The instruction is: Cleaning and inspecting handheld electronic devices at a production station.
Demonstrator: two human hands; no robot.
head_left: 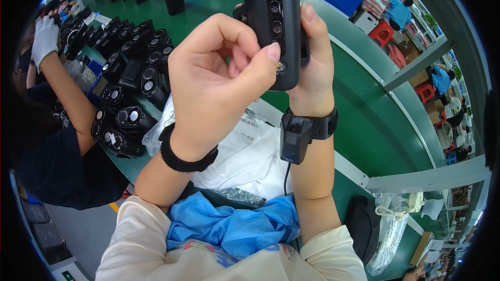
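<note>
Raised in front of me is a black boxy handheld device (288, 31) with round, lens-like parts down its front. My right hand (319, 54) wraps it from the right side and behind, its thumb along the edge. My left hand (219, 80) is closed, fingers curled, with the thumb against the device's front beside a lower round part. Whether a small piece sits between those fingers is hidden. On my left wrist is a black band (185, 157); a black strapped unit (298, 138) with a cable is on the right one.
Many similar black devices (135, 75) crowd the green table at left, beside a co-worker's gloved hand (45, 41). White plastic bags (239, 151) and blue cloth (234, 224) lie close to me. A black bag-like item (363, 229) and wrapped cable (391, 212) are at right.
</note>
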